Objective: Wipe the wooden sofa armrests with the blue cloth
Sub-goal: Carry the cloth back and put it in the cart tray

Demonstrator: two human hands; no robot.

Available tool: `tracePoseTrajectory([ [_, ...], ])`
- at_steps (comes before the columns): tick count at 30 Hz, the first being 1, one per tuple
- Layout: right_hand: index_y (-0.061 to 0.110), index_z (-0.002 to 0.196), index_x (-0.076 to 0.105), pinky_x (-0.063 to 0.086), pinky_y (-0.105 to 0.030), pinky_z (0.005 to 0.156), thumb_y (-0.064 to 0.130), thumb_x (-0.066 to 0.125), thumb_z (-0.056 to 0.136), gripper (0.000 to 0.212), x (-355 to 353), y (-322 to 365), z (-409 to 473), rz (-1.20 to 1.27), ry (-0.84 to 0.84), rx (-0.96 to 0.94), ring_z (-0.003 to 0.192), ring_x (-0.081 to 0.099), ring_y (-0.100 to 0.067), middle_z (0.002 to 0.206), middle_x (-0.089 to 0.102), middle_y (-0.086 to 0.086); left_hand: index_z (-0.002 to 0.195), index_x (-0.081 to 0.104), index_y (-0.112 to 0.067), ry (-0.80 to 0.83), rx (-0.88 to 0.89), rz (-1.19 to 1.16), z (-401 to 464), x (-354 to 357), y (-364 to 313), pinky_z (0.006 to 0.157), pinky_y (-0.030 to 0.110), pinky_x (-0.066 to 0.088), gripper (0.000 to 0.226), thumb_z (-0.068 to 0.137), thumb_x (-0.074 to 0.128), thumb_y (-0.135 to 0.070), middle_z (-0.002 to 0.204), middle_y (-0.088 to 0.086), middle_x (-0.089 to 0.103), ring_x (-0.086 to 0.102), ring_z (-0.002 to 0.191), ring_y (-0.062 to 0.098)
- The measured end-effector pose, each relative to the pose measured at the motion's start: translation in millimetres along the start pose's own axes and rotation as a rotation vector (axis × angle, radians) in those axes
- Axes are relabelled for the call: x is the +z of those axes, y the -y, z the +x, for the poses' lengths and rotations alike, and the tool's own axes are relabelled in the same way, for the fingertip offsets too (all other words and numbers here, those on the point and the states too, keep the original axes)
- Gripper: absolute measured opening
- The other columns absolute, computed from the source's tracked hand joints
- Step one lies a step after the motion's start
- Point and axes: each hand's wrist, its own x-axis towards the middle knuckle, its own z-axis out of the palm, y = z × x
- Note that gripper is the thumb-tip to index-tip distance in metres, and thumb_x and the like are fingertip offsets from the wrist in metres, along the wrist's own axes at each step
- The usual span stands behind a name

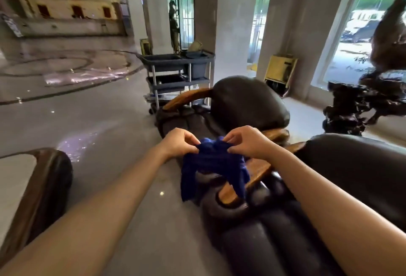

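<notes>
Both my hands hold the blue cloth (211, 165) up in front of me by its top edge. My left hand (179, 142) pinches its left side and my right hand (246, 142) pinches its right side. The cloth hangs bunched above a curved wooden armrest (252, 173) of a dark leather sofa (274, 242). A second dark leather seat (248, 102) stands beyond, with its own wooden armrest (186, 97) curving off to the left. The cloth is not touching the wood as far as I can tell.
A grey cleaning cart (178, 73) with bins stands behind the far seat. Another dark wood-edged seat or table (41, 190) is at lower left. Polished stone floor (98, 122) spreads left. A dark carved sculpture (369, 104) and windows are at right.
</notes>
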Motion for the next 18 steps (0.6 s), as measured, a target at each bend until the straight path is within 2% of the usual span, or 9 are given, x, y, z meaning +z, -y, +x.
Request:
tracePoseTrajectory([
  [3, 0.018, 0.092, 0.07, 0.044, -0.014, 0.067, 0.009, 0.073, 0.069, 0.025, 15.9, 4.0, 62.1, 0.016, 0.035, -0.047, 0.075, 0.064, -0.009, 0.078, 0.069, 0.003, 0.09, 0.07, -0.009, -0.028, -0.03, -0.004, 33.3, -28.1, 26.0, 0.055, 0.009, 0.05, 0.019, 0.073, 0.068, -0.001, 0.087, 0.009, 0.069, 0.062, 0.072, 0.01],
  [6, 0.019, 0.092, 0.07, 0.047, -0.018, 0.07, 0.008, 0.072, 0.069, 0.026, 29.1, 6.6, 130.7, 0.038, 0.066, -0.094, 0.075, 0.065, -0.009, 0.079, 0.07, 0.004, 0.095, 0.069, -0.005, -0.065, -0.063, 0.012, 73.3, -57.2, 47.3, 0.062, 0.015, 0.05, 0.021, 0.075, 0.066, 0.0, 0.092, 0.012, 0.069, 0.063, 0.078, 0.015],
  [10, 0.02, 0.092, 0.07, 0.045, -0.013, 0.066, 0.007, 0.072, 0.068, 0.027, 39.5, 17.4, 233.0, 0.044, 0.112, -0.161, 0.071, 0.063, -0.006, 0.079, 0.068, 0.004, 0.096, 0.068, -0.006, -0.102, -0.123, 0.018, 135.3, -107.3, 74.0, 0.065, 0.019, 0.049, 0.02, 0.077, 0.064, 0.0, 0.089, 0.008, 0.067, 0.061, 0.075, 0.012],
  [15, 0.016, 0.094, 0.07, 0.045, -0.021, 0.073, 0.007, 0.072, 0.068, 0.027, 55.6, 41.7, 344.8, 0.006, 0.135, -0.264, 0.08, 0.065, -0.015, 0.085, 0.071, -0.004, 0.083, 0.067, -0.014, -0.176, -0.182, -0.035, 200.7, -166.0, 117.4, 0.066, 0.022, 0.052, 0.015, 0.077, 0.065, -0.001, 0.082, 0.004, 0.066, 0.061, 0.071, 0.011],
  [18, 0.016, 0.091, 0.071, 0.043, -0.012, 0.065, 0.006, 0.07, 0.068, 0.024, 75.5, 54.5, 406.0, -0.023, 0.158, -0.301, 0.076, 0.063, -0.013, 0.084, 0.072, -0.004, 0.076, 0.065, -0.019, -0.181, -0.204, -0.071, 237.2, -197.7, 153.5, 0.06, 0.019, 0.052, 0.018, 0.077, 0.065, -0.001, 0.076, -0.001, 0.066, 0.062, 0.07, 0.01],
])
